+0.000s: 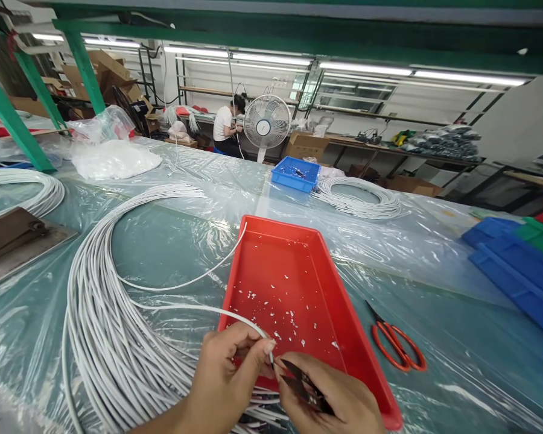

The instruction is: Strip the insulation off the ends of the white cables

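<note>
My left hand (228, 377) pinches a white cable (199, 307) close to its end, above the near part of a red tray (285, 265). A short dark tip shows at that cable end. Just to the right, my right hand (330, 395) is wrapped round small dark snips (301, 380), their pointed blades beside the cable end. Whether the blades touch the cable I cannot tell. The handles are mostly hidden in the palm. Small white scraps lie scattered in the tray. The cable runs back to a large curved bundle of white cables (95, 289) on my left.
Orange-handled scissors (398, 345) lie right of the tray. Farther off are a blue tray (294, 173), a coil of white cable (362, 196) and stacked blue bins (520, 271). A brown metal plate (18, 241) lies left. A person (226, 128) sits beyond, near a fan (266, 123).
</note>
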`<move>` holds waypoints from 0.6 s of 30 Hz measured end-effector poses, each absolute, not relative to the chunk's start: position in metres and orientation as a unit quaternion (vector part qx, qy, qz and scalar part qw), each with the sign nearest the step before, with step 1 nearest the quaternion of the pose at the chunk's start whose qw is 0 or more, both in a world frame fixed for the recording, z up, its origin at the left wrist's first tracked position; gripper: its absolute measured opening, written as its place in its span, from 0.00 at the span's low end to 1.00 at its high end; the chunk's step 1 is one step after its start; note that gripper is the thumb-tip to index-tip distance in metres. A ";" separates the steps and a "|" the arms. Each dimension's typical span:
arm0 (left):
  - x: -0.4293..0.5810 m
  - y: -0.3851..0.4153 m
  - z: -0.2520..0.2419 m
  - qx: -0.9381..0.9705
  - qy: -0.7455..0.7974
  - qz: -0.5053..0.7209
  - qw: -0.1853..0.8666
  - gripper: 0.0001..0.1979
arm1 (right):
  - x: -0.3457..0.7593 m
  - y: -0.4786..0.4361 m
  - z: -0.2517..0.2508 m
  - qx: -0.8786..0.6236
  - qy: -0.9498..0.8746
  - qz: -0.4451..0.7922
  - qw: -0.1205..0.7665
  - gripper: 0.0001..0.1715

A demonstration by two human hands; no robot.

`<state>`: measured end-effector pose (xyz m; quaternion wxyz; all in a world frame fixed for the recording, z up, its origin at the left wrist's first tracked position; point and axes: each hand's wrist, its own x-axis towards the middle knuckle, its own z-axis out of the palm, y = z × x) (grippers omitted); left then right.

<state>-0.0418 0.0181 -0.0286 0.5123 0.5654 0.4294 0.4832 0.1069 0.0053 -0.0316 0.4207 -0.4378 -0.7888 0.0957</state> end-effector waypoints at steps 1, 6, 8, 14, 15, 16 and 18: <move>-0.042 0.018 -0.029 0.570 0.434 0.480 0.506 0.11 | 0.109 0.006 -0.033 -0.427 -0.800 0.087 0.412 0.11; -0.042 0.019 -0.032 0.590 0.462 0.460 0.477 0.12 | 0.115 0.004 -0.043 -0.401 -0.847 0.059 0.344 0.13; -0.042 0.019 -0.034 0.593 0.464 0.452 0.479 0.13 | 0.115 0.004 -0.046 -0.399 -0.855 0.057 0.326 0.13; -0.041 0.020 -0.034 0.570 0.456 0.457 0.508 0.13 | 0.111 0.006 -0.047 -0.388 -0.866 0.062 0.309 0.15; -0.041 0.020 -0.034 0.563 0.454 0.460 0.515 0.13 | 0.111 0.006 -0.046 -0.382 -0.869 0.064 0.308 0.15; -0.041 0.020 -0.033 0.555 0.450 0.463 0.524 0.14 | 0.110 0.005 -0.045 -0.375 -0.871 0.061 0.312 0.15; -0.041 0.021 -0.030 0.535 0.439 0.472 0.547 0.14 | 0.108 0.002 -0.042 -0.374 -0.864 0.042 0.334 0.14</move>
